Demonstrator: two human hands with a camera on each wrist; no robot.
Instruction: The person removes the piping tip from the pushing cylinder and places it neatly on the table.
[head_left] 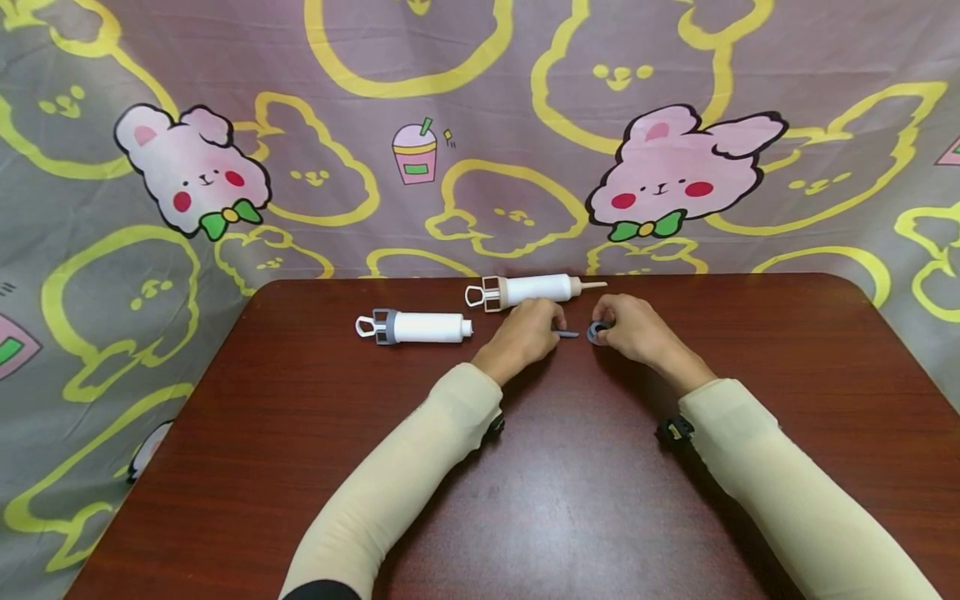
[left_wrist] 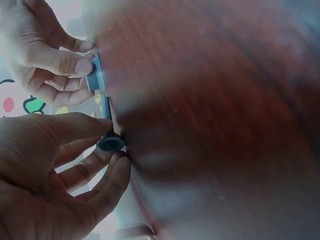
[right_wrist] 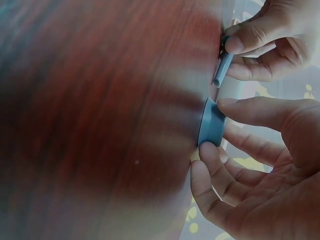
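My left hand [head_left: 528,333] pinches a small grey nozzle [head_left: 569,334] by its wide end, thumb against fingers. In the left wrist view that hollow flared end of the nozzle [left_wrist: 110,144] faces the camera, while its thin tip points toward the other hand. Just to the right, my right hand [head_left: 637,329] grips a grey ring [head_left: 595,332] between thumb and fingers. The right wrist view shows the smooth outer band of the ring [right_wrist: 212,122] close to the table top. A narrow gap separates the nozzle tip [right_wrist: 218,81] from the ring.
Left of my left hand lies a white syringe-like tube [head_left: 429,327] with a grey collar and white pull handle. Behind the hands, a similar tube [head_left: 538,289] has a beige collar and beige nozzle. The brown table [head_left: 570,500] ends at a patterned cloth [head_left: 480,125].
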